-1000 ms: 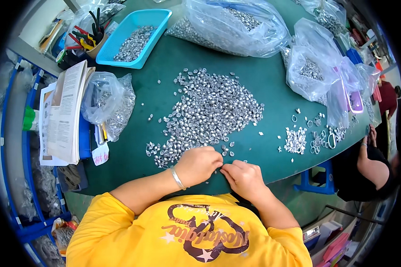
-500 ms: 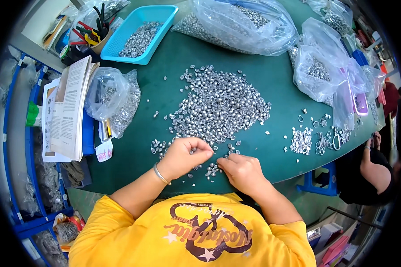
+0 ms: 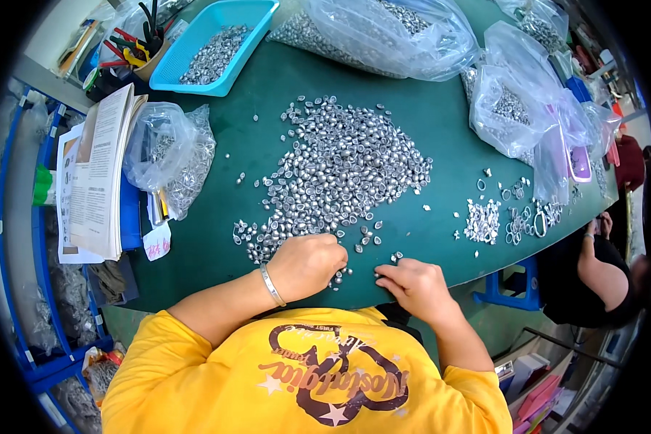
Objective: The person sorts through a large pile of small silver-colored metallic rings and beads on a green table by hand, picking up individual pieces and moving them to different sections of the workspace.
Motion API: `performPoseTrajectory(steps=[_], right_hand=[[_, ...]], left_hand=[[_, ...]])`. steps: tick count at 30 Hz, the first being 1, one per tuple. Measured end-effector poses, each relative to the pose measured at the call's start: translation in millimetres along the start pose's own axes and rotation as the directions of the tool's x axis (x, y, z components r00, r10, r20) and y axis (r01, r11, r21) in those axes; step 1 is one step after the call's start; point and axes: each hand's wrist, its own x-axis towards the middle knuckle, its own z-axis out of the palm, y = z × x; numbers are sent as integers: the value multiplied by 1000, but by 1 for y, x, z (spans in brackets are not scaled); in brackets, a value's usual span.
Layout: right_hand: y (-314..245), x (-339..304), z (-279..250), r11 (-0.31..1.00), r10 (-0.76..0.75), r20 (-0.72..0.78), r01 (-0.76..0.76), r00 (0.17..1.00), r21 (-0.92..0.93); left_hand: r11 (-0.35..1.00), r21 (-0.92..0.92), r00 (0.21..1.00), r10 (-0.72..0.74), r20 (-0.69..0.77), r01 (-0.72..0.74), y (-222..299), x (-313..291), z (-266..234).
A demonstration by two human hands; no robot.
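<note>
A wide pile of small silver metal cups (image 3: 347, 163), drop-shaped and hollow, covers the middle of the green table (image 3: 202, 267). My left hand (image 3: 307, 266), with a bangle at its wrist, is closed at the pile's near edge, knuckles up, its fingertips hidden. Beside its fingers lies a small cluster of silver pieces (image 3: 340, 277). To the right, my right hand (image 3: 416, 286) has thumb and forefinger pinched together near the table's front edge. A tiny dark bit shows at its fingertips, too small to name. Just beyond it sit a few loose cups (image 3: 396, 257).
A blue basket (image 3: 228, 83) of metal pieces stands far left, near a pot of pliers (image 3: 148, 65). Papers (image 3: 98, 181) and a clear bag (image 3: 170, 155) lie left. Large filled bags (image 3: 383, 36) line the back. Star-like pieces (image 3: 482, 220) and rings lie right; another person (image 3: 593, 275) sits beyond.
My left hand has come nearer and over part of the small cluster, its fingers curling further. My right hand has moved right, away from the cluster. The view has shifted slightly.
</note>
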Motion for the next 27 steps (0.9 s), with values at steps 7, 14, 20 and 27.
performPoseTrajectory(steps=[7,14,20,27], right_hand=[[13,7,-6,-62,247,286,-279,926,958],[-20,21,25,993,-97,-46,100,994,61],[-11,20,19,349,410,228,-383,883,856],[-11,19,19,716,261,62,-236,963,657]], left_hand=[[997,82,1000,-2,31,-1,3,1,-1],[804,-487,928,-369,40,341,-2,2,-15],[960,-247,984,-156,-92,129,-1,1,-15],[998,63,998,-11,-67,15,1,5,4]])
